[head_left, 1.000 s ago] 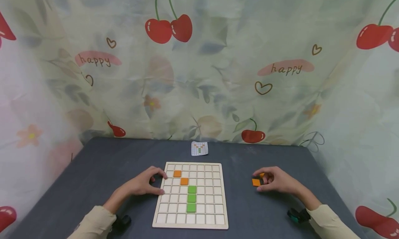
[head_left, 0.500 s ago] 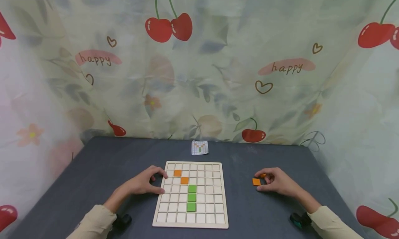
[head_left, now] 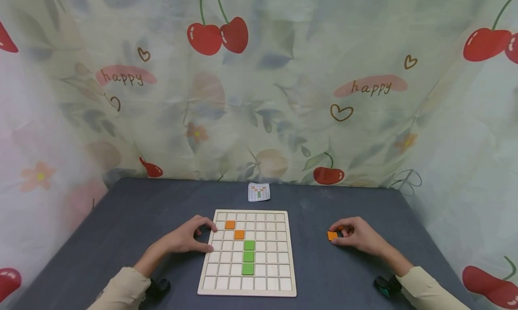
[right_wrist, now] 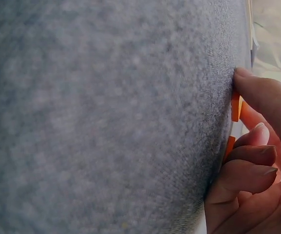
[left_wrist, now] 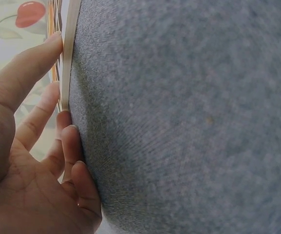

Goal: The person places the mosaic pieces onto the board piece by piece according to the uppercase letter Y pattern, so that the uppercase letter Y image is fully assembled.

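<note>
A pale wooden grid board (head_left: 247, 292) lies on the dark table, holding two orange tiles (head_left: 230, 224) in a diagonal and a column of three green tiles (head_left: 248, 256). On its left edge rest the thumb and fingertips of my left hand (head_left: 190, 236); the left wrist view has them at the board's rim (left_wrist: 71, 53). Right of the board, my right hand (head_left: 360, 233) pinches an orange square tile (head_left: 332, 236) between thumb and index finger, low over the table. A second orange tile (right_wrist: 229, 147) lies under its curled fingers, mostly hidden in the head view.
A small paper card (head_left: 259, 192) with a printed grid of orange and green squares lies behind the board. Dark table surface (head_left: 311, 256) lies between the board and the right hand. A printed curtain (head_left: 259, 99) hangs along the table's back edge.
My right thumb and index finger have closed in on the nearer orange tile, the thumb moving up to its near edge. The left hand and board have stayed put.
</note>
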`<state>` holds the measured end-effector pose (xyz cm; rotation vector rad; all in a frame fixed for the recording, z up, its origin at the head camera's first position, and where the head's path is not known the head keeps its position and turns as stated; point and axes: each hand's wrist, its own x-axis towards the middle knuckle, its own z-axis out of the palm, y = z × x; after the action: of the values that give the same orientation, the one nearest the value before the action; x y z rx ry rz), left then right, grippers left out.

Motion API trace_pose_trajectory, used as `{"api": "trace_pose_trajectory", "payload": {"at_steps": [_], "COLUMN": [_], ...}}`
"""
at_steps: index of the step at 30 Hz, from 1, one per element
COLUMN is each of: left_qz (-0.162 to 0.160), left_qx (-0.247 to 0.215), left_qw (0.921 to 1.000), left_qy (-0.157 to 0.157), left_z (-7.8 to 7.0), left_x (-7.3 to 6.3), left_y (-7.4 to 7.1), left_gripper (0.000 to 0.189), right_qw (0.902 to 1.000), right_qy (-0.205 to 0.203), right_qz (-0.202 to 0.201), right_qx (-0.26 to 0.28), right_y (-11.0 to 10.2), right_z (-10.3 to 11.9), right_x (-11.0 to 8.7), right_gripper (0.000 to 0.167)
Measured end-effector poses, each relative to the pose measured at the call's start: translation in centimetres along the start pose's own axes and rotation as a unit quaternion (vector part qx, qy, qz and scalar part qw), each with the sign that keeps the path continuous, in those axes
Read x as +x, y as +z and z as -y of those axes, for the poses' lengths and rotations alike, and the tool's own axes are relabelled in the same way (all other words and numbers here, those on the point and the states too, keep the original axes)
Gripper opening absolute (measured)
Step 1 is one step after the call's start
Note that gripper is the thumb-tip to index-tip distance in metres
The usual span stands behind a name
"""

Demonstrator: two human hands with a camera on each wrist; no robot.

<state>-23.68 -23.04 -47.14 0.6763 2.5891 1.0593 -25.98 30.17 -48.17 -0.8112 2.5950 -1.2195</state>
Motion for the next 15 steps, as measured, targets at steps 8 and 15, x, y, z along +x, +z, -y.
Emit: {"api": "trace_pose_trajectory", "payload": {"at_steps": [8,15], "left_qz": [-0.002,0.0], "left_qx": [0.001,0.0], "left_qw": [1.0,1.0], "left_qy": [0.005,-0.001], "left_z": [-0.04,-0.03], "left_x": [-0.02,-0.03], "left_y": [0.01,0.06], "left_gripper": [0.041,0.041], "right_qw": [1.0,0.9998], "right_qy": [0.002,0.003], "right_qz": [-0.005,-0.011], "right_qx": [-0.007,-0.017], "right_y": [0.03,0.19], "right_z": [0.07,0.23], "right_x": [0.02,-0.04], "right_gripper": [0.02,0.018]}}
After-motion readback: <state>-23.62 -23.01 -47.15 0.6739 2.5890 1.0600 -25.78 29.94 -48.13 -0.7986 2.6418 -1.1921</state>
